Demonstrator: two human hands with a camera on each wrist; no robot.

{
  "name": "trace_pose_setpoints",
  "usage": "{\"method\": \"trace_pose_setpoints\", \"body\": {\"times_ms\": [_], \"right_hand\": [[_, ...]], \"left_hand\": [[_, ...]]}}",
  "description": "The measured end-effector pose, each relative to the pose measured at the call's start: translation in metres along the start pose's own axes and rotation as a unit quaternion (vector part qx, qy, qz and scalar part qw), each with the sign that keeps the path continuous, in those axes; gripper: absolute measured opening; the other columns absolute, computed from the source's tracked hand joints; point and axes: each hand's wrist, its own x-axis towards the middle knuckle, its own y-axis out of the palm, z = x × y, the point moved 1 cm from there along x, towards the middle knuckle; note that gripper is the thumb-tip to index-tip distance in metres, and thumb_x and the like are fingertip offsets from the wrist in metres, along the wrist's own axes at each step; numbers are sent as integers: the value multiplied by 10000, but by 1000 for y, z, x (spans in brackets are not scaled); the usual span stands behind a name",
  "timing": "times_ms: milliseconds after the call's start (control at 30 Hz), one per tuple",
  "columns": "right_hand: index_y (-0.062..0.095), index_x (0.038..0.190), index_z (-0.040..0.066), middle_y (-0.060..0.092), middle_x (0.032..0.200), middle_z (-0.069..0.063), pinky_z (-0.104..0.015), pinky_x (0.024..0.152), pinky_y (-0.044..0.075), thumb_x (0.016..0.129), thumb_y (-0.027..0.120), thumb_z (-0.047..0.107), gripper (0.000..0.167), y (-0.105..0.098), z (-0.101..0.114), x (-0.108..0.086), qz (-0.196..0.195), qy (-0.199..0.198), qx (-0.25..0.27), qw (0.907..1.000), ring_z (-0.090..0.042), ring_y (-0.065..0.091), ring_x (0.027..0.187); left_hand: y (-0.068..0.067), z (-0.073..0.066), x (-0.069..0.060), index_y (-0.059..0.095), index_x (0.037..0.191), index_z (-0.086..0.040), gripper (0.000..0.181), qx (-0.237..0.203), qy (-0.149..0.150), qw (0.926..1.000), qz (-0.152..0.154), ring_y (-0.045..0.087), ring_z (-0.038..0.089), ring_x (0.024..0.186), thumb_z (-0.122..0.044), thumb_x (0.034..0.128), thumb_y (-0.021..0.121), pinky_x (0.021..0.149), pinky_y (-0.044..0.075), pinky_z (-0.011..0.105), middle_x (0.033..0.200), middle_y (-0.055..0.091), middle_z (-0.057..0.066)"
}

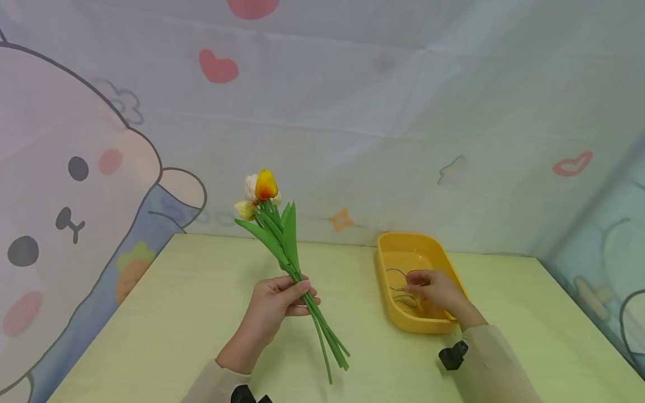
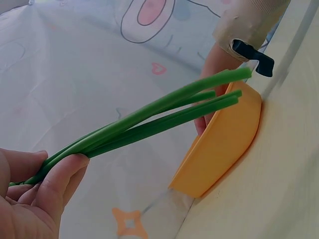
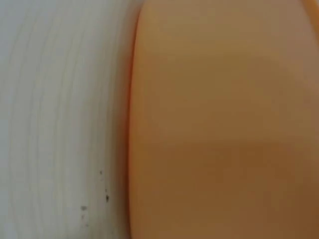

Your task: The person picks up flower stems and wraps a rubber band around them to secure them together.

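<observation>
My left hand [image 1: 282,305] grips a bunch of artificial tulips [image 1: 274,235] by its green stems, above the table. The blooms, orange-yellow, white and pale yellow, point up and away; in the left wrist view the stem ends [image 2: 199,97] stick out past the thumb. My right hand [image 1: 435,288] reaches into a yellow plastic tray [image 1: 395,319], fingers bent down over its inside. Thin dark loops, like elastic bands [image 1: 396,279], lie in the tray beside the fingertips. Whether the fingers pinch one is too small to tell. The right wrist view shows only the tray's outer wall [image 3: 224,119] and tabletop.
The pale yellow-green table [image 1: 201,313] meets a printed cloth backdrop [image 1: 322,112] just behind the tray. Another cloth panel [image 1: 615,240] stands to the right, with a dark cable [image 1: 624,324] hanging at the edge.
</observation>
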Motion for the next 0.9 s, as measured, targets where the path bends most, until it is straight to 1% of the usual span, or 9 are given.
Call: {"method": "trace_pose_setpoints", "body": {"times_ms": [133, 267, 300, 367, 533, 733, 900], "right_hand": [[590, 1183, -106, 646, 1052, -168, -283, 695, 521, 907, 680, 136, 378, 1, -5, 4, 91, 75, -64, 9999, -206, 570, 845], [627, 1137, -81, 654, 1025, -139, -276, 731, 512, 903, 683, 135, 324, 2, -8, 7, 144, 120, -393, 9991, -203, 557, 852], [637, 1127, -69, 656, 1021, -127, -271, 738, 507, 899, 687, 133, 308, 3, -8, 8, 156, 186, -424, 9988, -199, 552, 856], [646, 1108, -59, 656, 1007, -121, -268, 724, 502, 890, 697, 129, 293, 4, -9, 8, 209, 300, -391, 9986, -197, 547, 844], [648, 1091, -68, 655, 981, -117, -261, 682, 500, 870, 710, 106, 288, 8, -9, 7, 283, 406, -294, 9983, -188, 552, 801], [653, 1055, -81, 650, 941, -110, -264, 709, 505, 869, 705, 86, 256, 9, -8, 6, 261, 261, -603, 9975, -179, 556, 808], [665, 977, -67, 632, 875, -74, -257, 699, 479, 861, 704, 64, 179, 11, -9, 7, 230, 85, -894, 9957, -169, 532, 785]], "left_hand": [[0, 1, 0, 598, 1041, 155, 222, 27, -2, 10000, 20, 722, 159, 778, -39, 936, 614, 698, 604, 278, 808, 697, 56], [0, 1, 1, 596, 1044, 160, 229, 44, 0, 10000, 47, 722, 160, 782, -43, 938, 613, 703, 603, 278, 807, 694, 44], [0, 1, 1, 594, 1045, 162, 230, 43, 1, 10000, 51, 722, 161, 782, -42, 939, 612, 705, 603, 279, 806, 694, 44], [-1, 1, 1, 591, 1048, 165, 232, 46, 1, 10000, 52, 722, 161, 783, -40, 940, 609, 706, 603, 279, 807, 693, 43], [-2, 1, 1, 590, 1063, 164, 238, 82, -25, 10000, -2, 722, 156, 786, -40, 942, 605, 693, 602, 264, 810, 694, 38], [-2, 1, 1, 589, 1065, 163, 233, 88, -23, 10000, -6, 722, 151, 785, -36, 944, 600, 692, 602, 263, 809, 695, 39], [-1, 0, 1, 591, 1061, 155, 223, 68, -23, 10000, 2, 721, 151, 778, -34, 943, 601, 689, 603, 265, 803, 696, 39]]}}
